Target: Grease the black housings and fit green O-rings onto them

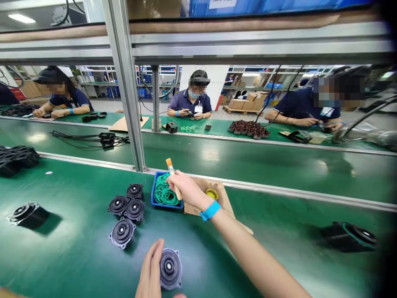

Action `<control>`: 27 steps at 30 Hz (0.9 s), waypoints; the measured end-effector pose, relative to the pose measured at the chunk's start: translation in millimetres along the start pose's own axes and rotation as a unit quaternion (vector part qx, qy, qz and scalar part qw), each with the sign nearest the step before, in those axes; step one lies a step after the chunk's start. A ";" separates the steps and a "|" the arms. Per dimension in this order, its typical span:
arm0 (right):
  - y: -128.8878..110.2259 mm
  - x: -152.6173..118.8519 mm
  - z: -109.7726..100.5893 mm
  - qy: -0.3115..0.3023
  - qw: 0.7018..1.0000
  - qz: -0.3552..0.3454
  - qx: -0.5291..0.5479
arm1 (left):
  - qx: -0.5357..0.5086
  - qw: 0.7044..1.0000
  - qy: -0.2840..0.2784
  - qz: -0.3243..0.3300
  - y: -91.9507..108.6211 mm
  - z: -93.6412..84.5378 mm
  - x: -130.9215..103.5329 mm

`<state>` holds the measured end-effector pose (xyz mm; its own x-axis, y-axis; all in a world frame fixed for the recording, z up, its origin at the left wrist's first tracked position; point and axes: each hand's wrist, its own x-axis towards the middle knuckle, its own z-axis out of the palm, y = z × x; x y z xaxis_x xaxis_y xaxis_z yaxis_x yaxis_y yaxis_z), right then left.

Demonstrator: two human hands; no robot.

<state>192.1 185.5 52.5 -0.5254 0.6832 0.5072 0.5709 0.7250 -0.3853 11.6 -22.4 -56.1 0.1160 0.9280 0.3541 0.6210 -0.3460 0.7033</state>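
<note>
My right hand is closed around a small paintbrush, bristles pointing up and away. It hangs over a blue tray of thin green rubber rings; whether its fingertips touch a ring is hidden. At the front, my left hand curls along the left side of a black round housing with a ridged top and corner lugs. The thumb tip shows at the housing's lower edge. Several similar housings stand grouped left of the tray.
A yellow lid-like dish sits on brown cardboard. Single housings stand far left and far right, the latter with a green ring. A metal post rises behind the tray. Co-workers sit across the green bench.
</note>
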 end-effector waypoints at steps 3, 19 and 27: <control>2.5 10.9 1.9 -0.006 1.000 -0.020 0.009 | -0.080 0.996 -0.025 -0.005 0.4 -8.5 4.5; -99.0 -101.6 -5.4 -0.073 0.944 0.196 0.254 | -0.037 0.995 0.040 0.087 -4.2 -21.3 16.7; -95.9 -129.4 -6.6 0.005 0.996 -0.046 0.079 | 0.075 0.970 0.085 0.215 5.5 -39.0 31.6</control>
<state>209.5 27.0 28.9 -0.5645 0.6123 0.5536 0.4134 0.7902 -0.4525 -11.6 -0.4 -17.0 0.2673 0.6619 0.7003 0.6505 -0.6601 0.3756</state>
